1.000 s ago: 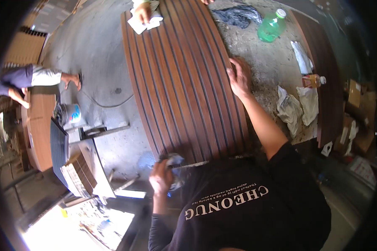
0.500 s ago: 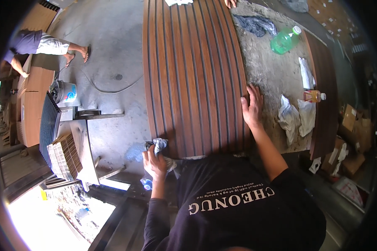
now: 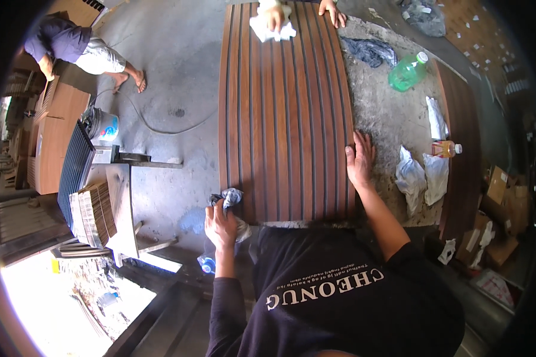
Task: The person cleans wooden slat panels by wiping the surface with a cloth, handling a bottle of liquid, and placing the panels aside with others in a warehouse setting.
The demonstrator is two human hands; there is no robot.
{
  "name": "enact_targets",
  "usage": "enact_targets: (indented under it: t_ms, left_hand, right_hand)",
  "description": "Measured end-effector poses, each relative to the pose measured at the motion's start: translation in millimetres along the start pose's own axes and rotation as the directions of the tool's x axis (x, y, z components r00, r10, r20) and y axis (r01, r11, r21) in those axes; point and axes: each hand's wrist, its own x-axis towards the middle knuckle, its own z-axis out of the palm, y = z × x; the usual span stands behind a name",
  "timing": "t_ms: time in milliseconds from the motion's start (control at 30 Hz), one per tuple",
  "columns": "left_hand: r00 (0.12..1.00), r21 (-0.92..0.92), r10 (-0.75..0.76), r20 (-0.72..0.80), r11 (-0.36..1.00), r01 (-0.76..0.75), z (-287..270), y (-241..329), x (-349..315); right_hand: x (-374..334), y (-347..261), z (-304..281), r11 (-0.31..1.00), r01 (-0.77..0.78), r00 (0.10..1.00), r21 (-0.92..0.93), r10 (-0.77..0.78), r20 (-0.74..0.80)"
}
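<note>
"While the left hand grips a grey rag, where is the board?"

"Between both hands, on the table. The right hand lies flat and loose by the board's edge, well apart from the left."

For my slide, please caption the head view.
Left hand holding a grey wad, right hand at the edge of a grooved panel.

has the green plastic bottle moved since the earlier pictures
No: against the grey tabletop, the green plastic bottle keeps its place beside the dark crumpled plastic.
</note>
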Motion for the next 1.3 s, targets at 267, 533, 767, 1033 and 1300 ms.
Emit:
enact_targets:
  t_ms: [267,533,767,1033,1300]
  left_hand:
    - [0.959,0.046,0.255,0.125,0.964,-0.262,19,34,31]
    - [0.961,0.111,0.273,-0.052,0.958,-0.266,61,55,118]
    - [0.948,0.07,0.316,0.044,0.945,-0.319,70,70,106]
    - [0.941,0.125,0.333,-0.06,0.938,-0.324,100,75,164]
    - [0.937,0.072,0.346,0.037,0.935,-0.348,93,75,190]
  right_hand:
    - [-4,-1,0,0.999,0.027,0.999,0.027,-0.026,-0.045]
    - [-4,-2,-1,0.998,0.014,0.999,0.056,-0.011,-0.052]
    - [-2,-8,-8,0.998,0.01,0.998,0.058,-0.006,-0.065]
    - [1,-7,-3,0.998,0.003,0.998,0.07,0.001,-0.068]
    - [-1,-7,-4,0.991,-0.027,0.995,0.134,0.04,-0.09]
